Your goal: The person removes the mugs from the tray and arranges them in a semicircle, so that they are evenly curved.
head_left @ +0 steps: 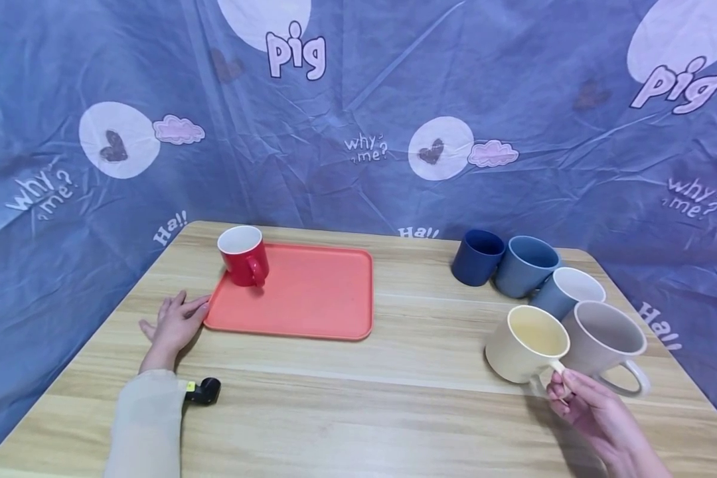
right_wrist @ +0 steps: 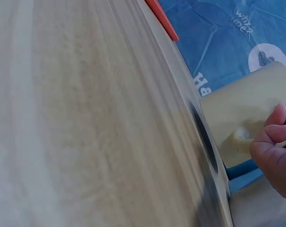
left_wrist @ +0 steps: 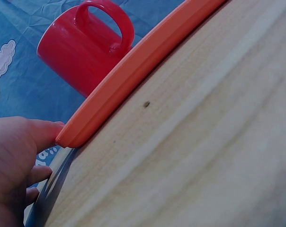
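My right hand (head_left: 594,408) pinches the handle of a pale yellow mug (head_left: 510,352), which stands upright at the right side of the table. Whether its base touches the table I cannot tell. In the right wrist view my fingers curl round that handle against the yellow mug (right_wrist: 242,109). At the left, my left hand (head_left: 176,322) touches the near left corner of a coral-red tray (head_left: 311,292). Its fingers are spread, with fingertips on the tray's rim (left_wrist: 110,94). A red mug (head_left: 245,262) with a white inside stands on the tray's far left part, its handle towards me.
Just behind and right of the yellow mug, several mugs stand close together: grey (head_left: 597,345), white-and-blue (head_left: 558,292), mid-blue (head_left: 522,269) and a dark navy cup (head_left: 478,259). A blue printed cloth (head_left: 358,86) hangs behind the wooden table (head_left: 358,411).
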Demonstrator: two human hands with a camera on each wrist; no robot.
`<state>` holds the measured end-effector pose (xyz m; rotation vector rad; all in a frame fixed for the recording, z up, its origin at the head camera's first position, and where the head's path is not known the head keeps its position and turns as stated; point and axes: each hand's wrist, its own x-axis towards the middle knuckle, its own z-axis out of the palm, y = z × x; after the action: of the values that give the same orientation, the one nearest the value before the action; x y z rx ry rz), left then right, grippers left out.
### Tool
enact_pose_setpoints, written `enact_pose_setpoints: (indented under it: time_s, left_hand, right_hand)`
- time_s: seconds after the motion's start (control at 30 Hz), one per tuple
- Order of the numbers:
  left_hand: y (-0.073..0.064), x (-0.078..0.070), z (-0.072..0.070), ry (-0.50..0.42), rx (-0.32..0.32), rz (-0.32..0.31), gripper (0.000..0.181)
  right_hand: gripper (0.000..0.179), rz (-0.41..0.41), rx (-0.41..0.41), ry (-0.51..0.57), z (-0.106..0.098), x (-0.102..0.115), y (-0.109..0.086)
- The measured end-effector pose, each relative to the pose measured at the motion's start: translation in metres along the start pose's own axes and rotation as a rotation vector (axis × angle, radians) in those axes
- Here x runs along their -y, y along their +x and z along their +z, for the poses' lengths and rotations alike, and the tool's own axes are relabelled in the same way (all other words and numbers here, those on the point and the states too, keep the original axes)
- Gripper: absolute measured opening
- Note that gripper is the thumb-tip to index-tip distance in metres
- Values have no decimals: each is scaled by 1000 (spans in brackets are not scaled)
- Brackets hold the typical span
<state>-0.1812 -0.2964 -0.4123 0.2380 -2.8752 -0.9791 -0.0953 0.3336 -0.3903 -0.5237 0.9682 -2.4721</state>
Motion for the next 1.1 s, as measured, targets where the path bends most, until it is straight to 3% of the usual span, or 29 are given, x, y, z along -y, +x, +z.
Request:
enact_pose_setpoints:
  time_s: [0.4, 0.8, 1.1]
  left_hand:
    - [1, 0, 0, -1, -1, -1, 54]
    - [0, -1, 3, -5, -1, -20, 53]
    - [0, 0, 1, -2, -4, -4, 53]
  right_hand:
    - [54, 20, 9, 29, -9, 2, -8]
    - [54, 11, -37, 64, -15, 5, -15]
    - [57, 58, 0, 115, -21, 11, -21]
